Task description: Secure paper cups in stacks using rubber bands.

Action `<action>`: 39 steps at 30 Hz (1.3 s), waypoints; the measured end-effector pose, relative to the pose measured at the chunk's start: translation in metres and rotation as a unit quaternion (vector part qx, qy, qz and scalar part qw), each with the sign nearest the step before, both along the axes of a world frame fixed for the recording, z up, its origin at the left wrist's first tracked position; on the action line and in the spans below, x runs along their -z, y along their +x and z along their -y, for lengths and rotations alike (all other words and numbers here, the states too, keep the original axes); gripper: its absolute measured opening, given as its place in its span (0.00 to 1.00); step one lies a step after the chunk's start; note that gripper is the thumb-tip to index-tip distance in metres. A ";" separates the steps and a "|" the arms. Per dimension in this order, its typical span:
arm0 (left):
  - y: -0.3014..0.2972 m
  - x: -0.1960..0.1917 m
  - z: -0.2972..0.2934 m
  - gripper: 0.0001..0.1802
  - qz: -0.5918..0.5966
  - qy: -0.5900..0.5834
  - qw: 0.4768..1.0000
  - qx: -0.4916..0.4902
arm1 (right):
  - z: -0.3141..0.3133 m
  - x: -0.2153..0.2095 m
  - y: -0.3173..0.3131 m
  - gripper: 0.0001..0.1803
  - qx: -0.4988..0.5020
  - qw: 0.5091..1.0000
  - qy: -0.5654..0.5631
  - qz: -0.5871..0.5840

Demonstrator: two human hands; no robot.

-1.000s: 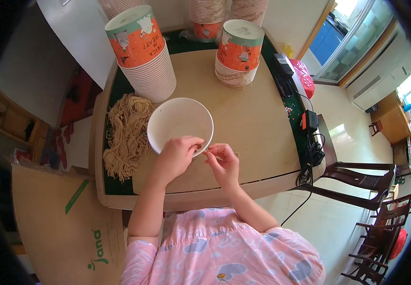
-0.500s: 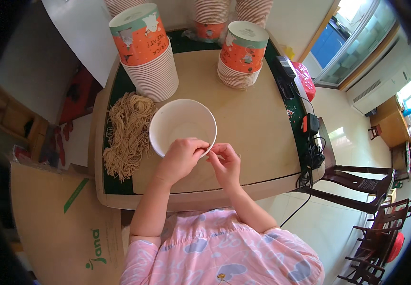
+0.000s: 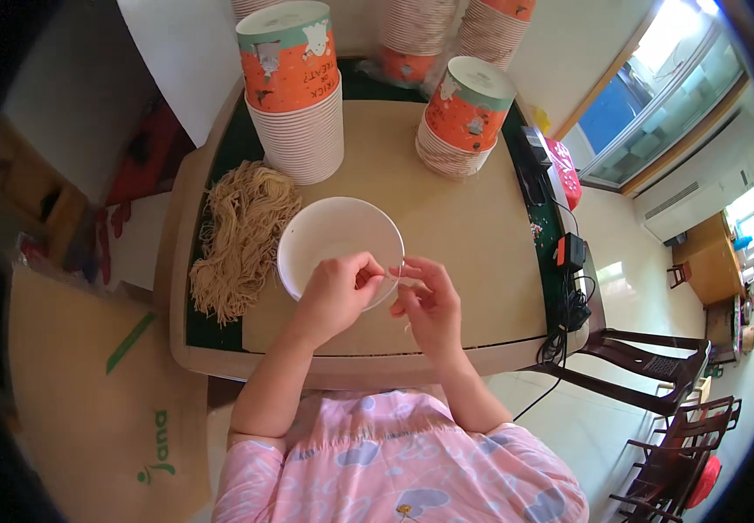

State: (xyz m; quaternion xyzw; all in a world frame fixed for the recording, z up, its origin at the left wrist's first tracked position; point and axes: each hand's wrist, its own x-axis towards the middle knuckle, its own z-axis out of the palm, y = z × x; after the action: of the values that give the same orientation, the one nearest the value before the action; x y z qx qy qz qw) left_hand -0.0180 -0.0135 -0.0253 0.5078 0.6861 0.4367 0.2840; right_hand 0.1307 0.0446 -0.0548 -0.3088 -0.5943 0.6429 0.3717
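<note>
A white-lined paper bucket (image 3: 325, 228) stands on the table in front of me, its mouth facing up. Over its near right rim, my left hand (image 3: 339, 289) is closed in a pinch on a thin, pale string (image 3: 390, 276). Just outside that rim, my right hand (image 3: 432, 305) has its fingers bent and pinched around the string too, and a short pale end hangs below them. Exactly how the string meets the rim is too small to make out. Left of the bucket lies a loose bundle of beige strings (image 3: 242, 240).
Behind the bucket rise upside-down stacks of orange and green paper buckets, a tall stack (image 3: 294, 96) and a shorter stack (image 3: 466, 118). More stacks stand farther back. Black cables and a power adapter (image 3: 571, 251) lie along the table's right edge. A cardboard box (image 3: 98, 410) is at lower left.
My right hand has lifted slightly from the rim and its fingers have spread a little, with string between the hands. The left hand stays at the rim. The whole view has shifted slightly.
</note>
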 end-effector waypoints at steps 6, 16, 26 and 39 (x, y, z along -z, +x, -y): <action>0.006 0.008 -0.001 0.14 0.064 0.040 0.997 0.000 | -0.006 -0.004 -0.009 0.25 -0.005 0.983 0.148 0.107; -0.016 0.035 -0.021 0.19 0.340 -0.001 0.941 0.009 | -0.015 -0.008 -0.012 0.20 -0.003 0.961 0.223 0.162; -0.029 0.029 -0.026 0.14 0.562 -0.163 0.810 0.035 | -0.024 -0.010 -0.010 0.04 -0.011 0.946 0.270 0.179; -0.033 0.032 -0.035 0.17 0.402 -0.301 0.860 0.093 | -0.021 -0.001 -0.013 0.08 -0.052 0.896 0.413 0.155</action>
State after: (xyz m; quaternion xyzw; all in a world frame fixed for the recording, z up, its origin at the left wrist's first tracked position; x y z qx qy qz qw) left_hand -0.0515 0.0215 -0.0569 0.2390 0.5600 0.3472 0.7133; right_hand 0.1179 0.0652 -0.0537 -0.1919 -0.8718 0.3020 0.3344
